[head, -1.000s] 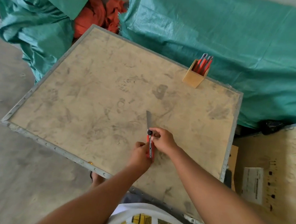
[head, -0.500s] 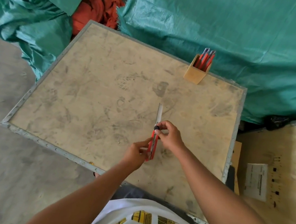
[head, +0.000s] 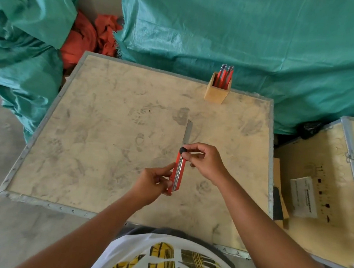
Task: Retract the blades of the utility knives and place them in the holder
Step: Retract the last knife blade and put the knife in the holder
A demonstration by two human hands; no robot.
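A square board (head: pixel 97 147) with a metal-trimmed rim is filling the middle of the view, and most of its dusty, smudged surface is lying bare from 9 o'clock round to 12 o'clock, leaving broad room on that side. The person is holding a red utility knife (head: pixel 177 172) above the board's near-centre, its blade (head: pixel 187 132) sticking out and pointing toward 12 o'clock. The left hand (head: pixel 152 184) is closing around the lower end of the red handle, fingers curled on its side. The right hand (head: pixel 203 161) is pinching the top of the handle at the black slider knob (head: pixel 182 150), thumb and forefinger narrowed on it; whether the knob is actually being pressed is hard to tell from this angle.

At about 1 o'clock from the knife, close to the board's far edge, a wooden holder (head: pixel 215 94) is standing upright with several red knives (head: pixel 224 77) poking out of it. The stretch of board between the blade tip and the holder is lying open, with nothing standing in it.

A green tarpaulin (head: pixel 266 45) is crowding right up against the far edge behind the holder and bunching again at 10 o'clock, with orange cloth (head: pixel 83 38) wedged between the folds. At 3 o'clock a second board (head: pixel 314 222) carrying a white label (head: pixel 304 195) is sitting just beside the right rim.
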